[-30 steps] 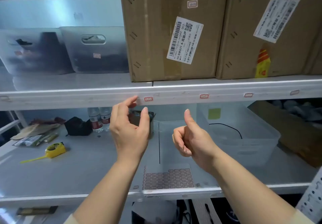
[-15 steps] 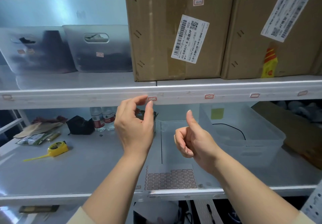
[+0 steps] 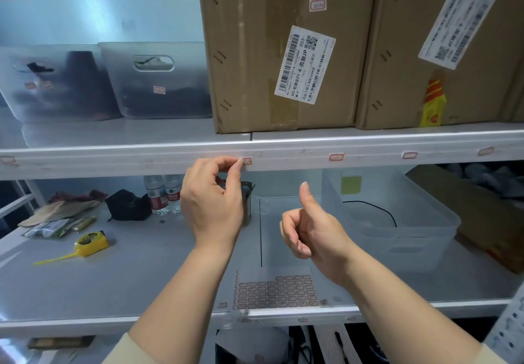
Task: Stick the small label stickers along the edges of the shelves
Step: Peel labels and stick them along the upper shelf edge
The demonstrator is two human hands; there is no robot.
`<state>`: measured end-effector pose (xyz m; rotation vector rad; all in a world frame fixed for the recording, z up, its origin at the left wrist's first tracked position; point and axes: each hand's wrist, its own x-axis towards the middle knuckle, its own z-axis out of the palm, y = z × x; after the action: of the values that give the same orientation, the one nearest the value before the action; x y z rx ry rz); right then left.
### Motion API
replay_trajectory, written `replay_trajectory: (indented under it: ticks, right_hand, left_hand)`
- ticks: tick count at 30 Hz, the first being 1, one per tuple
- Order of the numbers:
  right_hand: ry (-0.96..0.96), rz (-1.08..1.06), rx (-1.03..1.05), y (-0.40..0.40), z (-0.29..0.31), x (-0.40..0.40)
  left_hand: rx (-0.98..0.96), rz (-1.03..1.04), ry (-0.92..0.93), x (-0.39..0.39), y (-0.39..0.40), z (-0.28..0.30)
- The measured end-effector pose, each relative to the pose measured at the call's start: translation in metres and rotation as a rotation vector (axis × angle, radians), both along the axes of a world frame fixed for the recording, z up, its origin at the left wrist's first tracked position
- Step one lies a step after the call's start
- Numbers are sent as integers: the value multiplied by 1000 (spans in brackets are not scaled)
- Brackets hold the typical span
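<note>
A small red-outlined label sticker [image 3: 247,161] sits on the front edge of the upper shelf [image 3: 141,161]. My left hand [image 3: 212,205] is raised to it, and its thumb and forefinger tips meet at the sticker's left end. More stickers [image 3: 336,157] follow along the same edge to the right, and one sticker sits at the far left [image 3: 7,160]. My right hand [image 3: 309,236] hovers lower, fingers curled into the palm, thumb pointing up, holding nothing. The sticker sheet [image 3: 275,293] lies on the lower shelf near its front edge.
Two cardboard boxes [image 3: 283,52] and two translucent bins [image 3: 153,80] stand on the upper shelf. On the lower shelf are a clear tub [image 3: 397,222], a yellow tape measure [image 3: 90,244], water bottles [image 3: 163,193], a black pouch [image 3: 127,205] and a brown box [image 3: 482,216].
My left hand rose to the shelf edge and its thumb and forefinger closed together at the sticker. The right hand kept its thumb-up pose and barely moved.
</note>
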<state>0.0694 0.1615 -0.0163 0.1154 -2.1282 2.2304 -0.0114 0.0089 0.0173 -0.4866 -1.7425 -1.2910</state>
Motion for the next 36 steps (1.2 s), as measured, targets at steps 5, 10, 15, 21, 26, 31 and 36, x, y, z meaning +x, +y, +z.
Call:
replay_trajectory:
  ticks: [5,10,15,21,26,31,36]
  right_hand:
    - [-2,3,-11,-2,-1,0]
    - [-4,0,-9,-4,-3,1]
    - [-12,-8,-8,-3,-4,2]
    - [-16,-19,-14,-1,-8,5]
    - [-16,-17,-27,0,-7,7]
    - [-16,-16,-33,1,-7,9]
    - [-14,-32,-30,0,-5,12]
  left_hand:
    - [-82,50,29,0,-3,0]
    - [-178,128,69,3,-2,-1]
    - [-227,134,124,3,1,-4]
    - [-166,70,143,0,7,-10]
    - [-16,16,133,1,9,-9]
    - [61,-1,135,0,8,-7]
    - [40,10,127,4,9,-12]
